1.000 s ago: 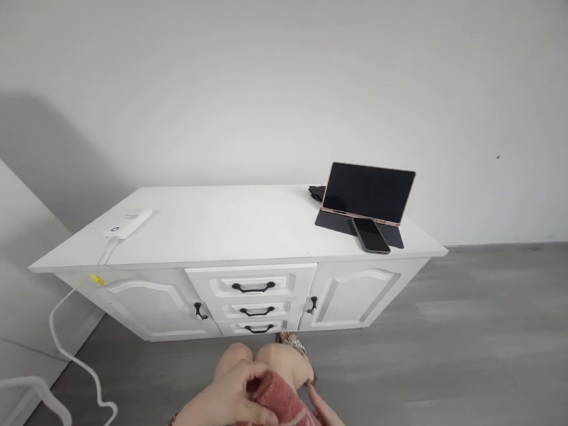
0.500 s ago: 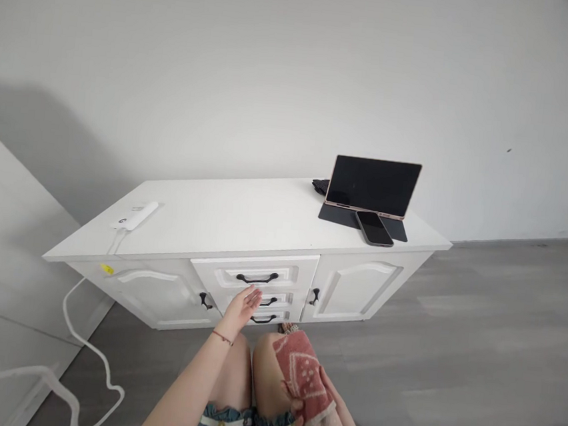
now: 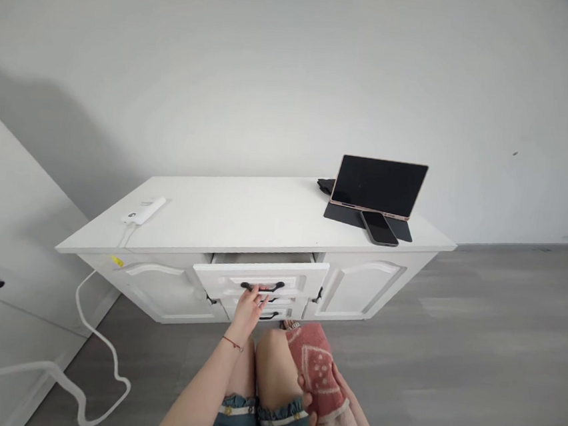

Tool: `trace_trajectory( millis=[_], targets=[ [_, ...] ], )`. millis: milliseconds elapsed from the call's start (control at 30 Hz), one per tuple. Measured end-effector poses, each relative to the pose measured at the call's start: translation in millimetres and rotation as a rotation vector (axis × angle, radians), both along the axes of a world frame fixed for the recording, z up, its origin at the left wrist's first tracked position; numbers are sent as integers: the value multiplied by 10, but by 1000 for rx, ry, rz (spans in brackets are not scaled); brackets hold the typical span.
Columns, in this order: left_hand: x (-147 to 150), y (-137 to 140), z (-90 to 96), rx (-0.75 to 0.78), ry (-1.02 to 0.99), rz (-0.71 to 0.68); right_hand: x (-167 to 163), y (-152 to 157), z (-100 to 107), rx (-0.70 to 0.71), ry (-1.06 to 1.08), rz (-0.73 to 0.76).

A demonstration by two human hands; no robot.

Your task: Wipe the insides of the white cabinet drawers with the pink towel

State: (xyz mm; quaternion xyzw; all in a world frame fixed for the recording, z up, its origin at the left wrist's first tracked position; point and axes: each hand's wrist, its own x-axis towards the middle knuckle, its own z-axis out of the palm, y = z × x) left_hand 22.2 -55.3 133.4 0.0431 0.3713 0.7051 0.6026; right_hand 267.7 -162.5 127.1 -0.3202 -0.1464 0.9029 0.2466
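My left hand (image 3: 248, 309) is closed around the black handle (image 3: 277, 287) of the top drawer (image 3: 308, 277), in the middle of a white cabinet (image 3: 243, 216). This drawer stands partly pulled out, with a narrow strip of its inside showing. A folded red towel (image 3: 319, 370) with a white pattern and a pale end is gripped in my right hand (image 3: 352, 404). The towel hangs beside my right knee, with fingers wrapped round both sides of it. Two lower drawers are partly hidden behind my left hand.
On the cabinet top, a tablet (image 3: 379, 187) stands on a dark folding cover, with a phone (image 3: 379, 228) lying in front. Behind it is a black item (image 3: 325, 185). A white plug strip (image 3: 144, 211) lies at the left, its cable (image 3: 105, 350) trailing to the floor.
My left hand has taken hold of the top drawer's handle, and the drawer has come partly out towards me. The towel stays in my right hand. The view has shifted slightly.
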Motion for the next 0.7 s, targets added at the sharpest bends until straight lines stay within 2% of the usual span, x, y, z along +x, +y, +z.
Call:
trace_trajectory(
  millis=[133, 300, 400, 500, 567, 633, 700],
  targets=[
    [88, -366, -14, -1, -14, 9, 38, 62, 210, -48, 40, -64],
    [195, -731, 50, -23, -80, 35, 75, 255, 598, 21, 109, -133],
    [224, -862, 75, -43, -91, 19, 60, 488, 917, 119, 95, -35],
    [232, -968, 59, -75, -112, -1, -81, 785, 1317, 231, -87, 80],
    [237, -1041, 31, -87, -137, -14, -270, 995, 1547, 373, -219, 120],
    [247, -1119, 2, -95, -150, -25, -518, 1207, 1661, 506, -325, 198],
    [267, -1200, -16, -106, -145, -28, -798, 1406, 1620, 604, -416, 307]
  ],
)
